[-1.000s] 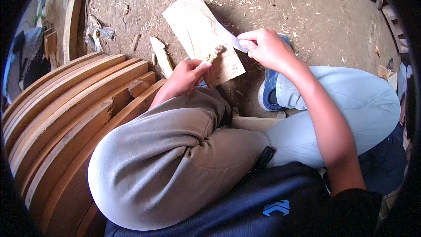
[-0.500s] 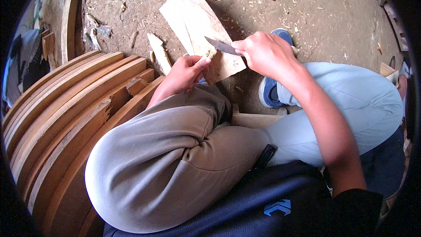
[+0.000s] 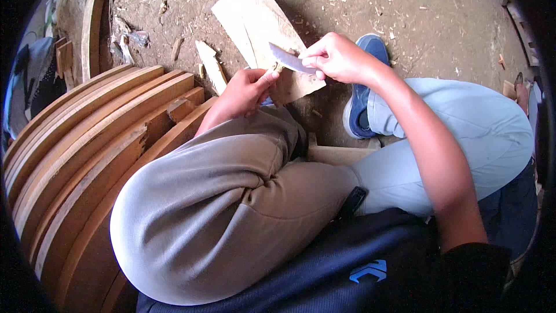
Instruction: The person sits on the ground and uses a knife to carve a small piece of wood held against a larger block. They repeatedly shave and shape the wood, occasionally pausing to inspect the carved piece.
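Note:
My right hand (image 3: 341, 61) is closed on a knife (image 3: 286, 58), its broad blade pointing up and left. A small, pale, rough piece of wood (image 3: 278, 68) is pinched between the thumb and fingers of my left hand (image 3: 248, 89). The blade lies right beside this piece; whether its edge touches it I cannot tell. Beneath both hands a flat light wooden board (image 3: 249, 20) slants across the ground, its near end partly covered by my left hand and the small piece. The knife's handle is mostly hidden in my right fist.
Curved wooden planks (image 3: 95, 133) stand stacked at my left. A split wood piece (image 3: 211, 65) and scattered shavings lie on the dirt floor (image 3: 370, 0). My blue shoe (image 3: 360, 110) is beyond the right knee, and a low wooden bar (image 3: 339, 155) sits between my legs.
My right hand has shifted slightly left and turned, so the blade now shows its flat, bright side. The left hand with the small piece stays almost in place.

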A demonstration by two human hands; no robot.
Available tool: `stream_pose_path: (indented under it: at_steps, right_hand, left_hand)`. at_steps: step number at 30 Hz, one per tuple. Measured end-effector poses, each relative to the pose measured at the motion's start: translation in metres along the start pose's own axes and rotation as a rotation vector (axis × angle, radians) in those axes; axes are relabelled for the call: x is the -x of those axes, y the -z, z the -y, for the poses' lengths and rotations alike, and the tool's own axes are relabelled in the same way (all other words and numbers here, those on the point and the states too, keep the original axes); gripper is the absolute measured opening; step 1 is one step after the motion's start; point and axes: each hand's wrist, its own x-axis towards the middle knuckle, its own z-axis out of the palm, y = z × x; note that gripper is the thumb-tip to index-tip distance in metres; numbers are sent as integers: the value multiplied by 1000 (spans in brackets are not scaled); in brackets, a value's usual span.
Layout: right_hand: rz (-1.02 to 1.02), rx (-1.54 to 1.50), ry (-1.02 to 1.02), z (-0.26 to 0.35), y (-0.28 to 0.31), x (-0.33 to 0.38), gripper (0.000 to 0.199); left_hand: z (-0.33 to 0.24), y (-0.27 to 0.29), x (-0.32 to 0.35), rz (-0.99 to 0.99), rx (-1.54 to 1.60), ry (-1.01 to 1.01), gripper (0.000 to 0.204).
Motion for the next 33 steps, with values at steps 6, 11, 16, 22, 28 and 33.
stream_pose_path:
  at_steps: [6,11,16,22,28,33]
  right_hand:
    - [-262,429,22,15,17,28,24]
    - [-253,643,60,21,9,38,14]
    - [-251,597,76,17,4,36,14]
    - [-233,616,75,13,5,35,14]
    - [-251,667,86,19,2,38,15]
    - [-284,790,88,28,-6,39,15]
  left_hand:
    - [-7,1,6,39,-10,-14,49]
    - [0,-2,2,31,27,-17,50]
    - [4,0,-1,58,67,-22,49]
    - [-1,-2,3,45,77,16,47]
    - [-1,-2,2,42,92,40,46]
    - [-4,-1,4,26,-1,27,45]
